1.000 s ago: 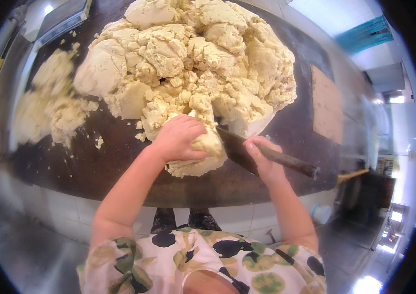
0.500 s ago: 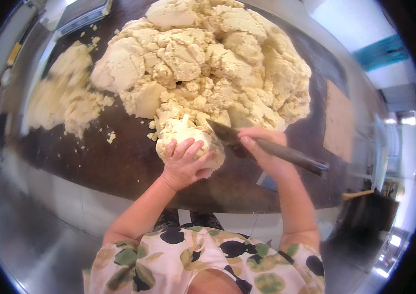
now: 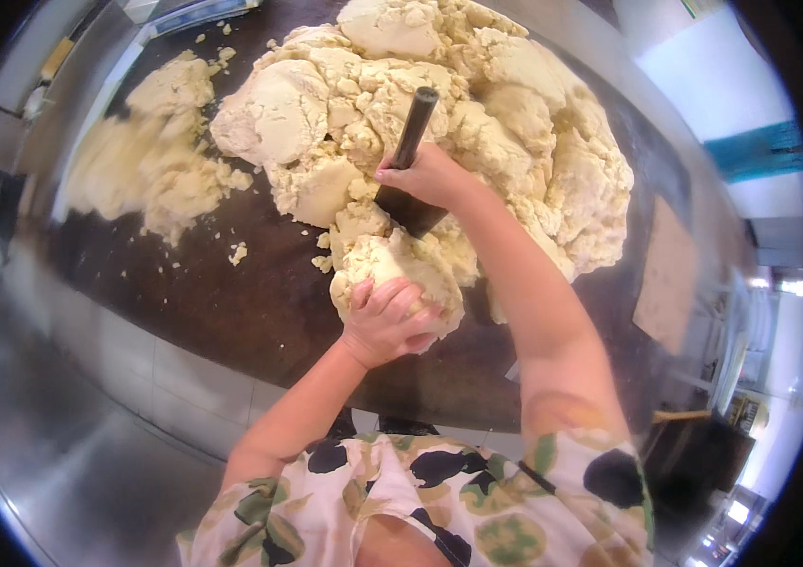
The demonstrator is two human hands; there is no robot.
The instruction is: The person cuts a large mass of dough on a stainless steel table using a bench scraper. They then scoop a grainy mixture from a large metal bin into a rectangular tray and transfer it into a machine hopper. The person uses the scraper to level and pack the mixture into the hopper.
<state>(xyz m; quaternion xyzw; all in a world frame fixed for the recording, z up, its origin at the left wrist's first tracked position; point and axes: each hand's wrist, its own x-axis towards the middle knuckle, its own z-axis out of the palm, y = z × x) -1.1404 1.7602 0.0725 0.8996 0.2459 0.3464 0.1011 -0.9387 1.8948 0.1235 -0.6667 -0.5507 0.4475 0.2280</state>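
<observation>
Dough lump (image 3: 392,274) now gripped by left hand (image 3: 384,321) while knife (image 3: 409,165), clamped in right hand (image 3: 430,175), has been raised upright vs. flat 0.5 s ago, so cut looks done.

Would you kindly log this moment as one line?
left hand: grips dough lump | right hand: holds knife, blade down in dough pile | dark table

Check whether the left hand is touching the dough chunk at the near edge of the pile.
Touching. The head view shows the left hand cupped over the dough chunk, fingers pressed on its surface.
</observation>
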